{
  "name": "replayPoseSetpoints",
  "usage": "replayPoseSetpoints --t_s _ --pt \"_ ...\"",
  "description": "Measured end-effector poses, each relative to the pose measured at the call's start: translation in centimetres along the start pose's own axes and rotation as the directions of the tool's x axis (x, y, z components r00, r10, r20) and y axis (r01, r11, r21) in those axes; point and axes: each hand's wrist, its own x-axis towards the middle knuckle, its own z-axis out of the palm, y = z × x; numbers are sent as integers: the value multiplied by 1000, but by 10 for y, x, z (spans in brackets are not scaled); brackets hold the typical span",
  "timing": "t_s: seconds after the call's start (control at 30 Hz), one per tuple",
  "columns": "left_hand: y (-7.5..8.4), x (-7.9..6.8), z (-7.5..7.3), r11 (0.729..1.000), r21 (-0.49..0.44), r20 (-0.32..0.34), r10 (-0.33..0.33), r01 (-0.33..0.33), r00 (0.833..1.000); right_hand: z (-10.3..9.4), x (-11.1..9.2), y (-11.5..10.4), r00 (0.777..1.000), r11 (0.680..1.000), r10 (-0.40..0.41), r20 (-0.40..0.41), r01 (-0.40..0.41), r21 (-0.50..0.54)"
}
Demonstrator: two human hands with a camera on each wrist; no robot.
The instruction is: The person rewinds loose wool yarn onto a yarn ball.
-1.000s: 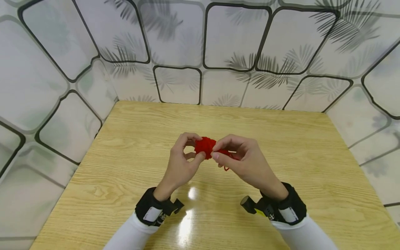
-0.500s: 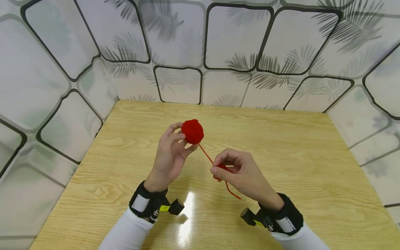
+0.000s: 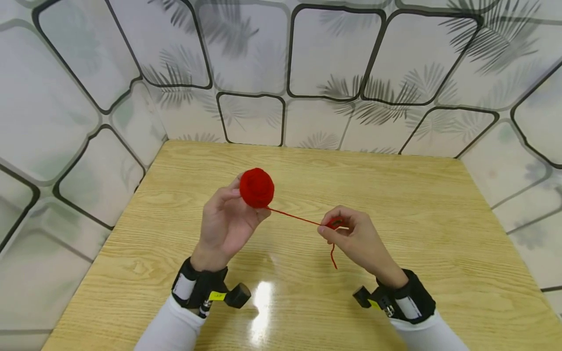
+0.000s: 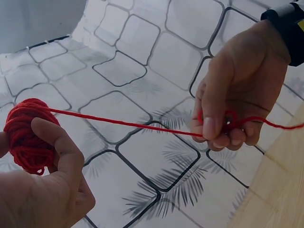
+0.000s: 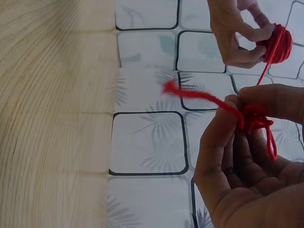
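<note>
A ball of red yarn (image 3: 256,188) is held up above the table by my left hand (image 3: 226,226), fingers and thumb gripping its side. From the ball's underside a taut red strand (image 3: 294,216) runs across to my right hand (image 3: 357,239). There the thumb and fingertips pinch it, together with a small looped bunch of yarn (image 5: 256,118). A loose tail (image 3: 333,257) hangs below the right hand. In the left wrist view the wound ball (image 4: 31,135) sits between thumb and fingers, and the strand stretches to the right hand (image 4: 242,90).
Under both hands lies a light wood-grain table (image 3: 395,195) with a bright glare patch near its front. Pale patterned sheeting (image 3: 329,53) with dark outlines and leaf prints stands behind and at both sides. Each wrist wears a black strap with a small camera (image 3: 237,295).
Both hands were close together at the ball. My left hand has moved left and up with the ball, my right hand right and lower, and the strand between them has lengthened.
</note>
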Motion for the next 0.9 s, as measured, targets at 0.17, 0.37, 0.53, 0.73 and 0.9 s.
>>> replayPoseSetpoints --t_s 0.17,0.37,0.53,0.73,0.9 --pt "0 -6 -2 996 -7 164 -92 94 982 -11 3 5 999 1000 16 -31 -16 10" --pt "-8 -12 -3 956 173 364 -287 238 886 -24 15 -2 996 999 10 -85 -7 43" --pt "-18 -17 0 878 400 292 -394 262 872 -32 26 -21 994 998 -60 -89 63 26" --pt "-34 -17 4 695 704 152 -349 147 925 -33 32 -52 985 987 -162 -52 163 12" --pt "-45 -14 5 473 880 50 -185 44 981 -27 32 -73 982 982 -190 -21 190 6"
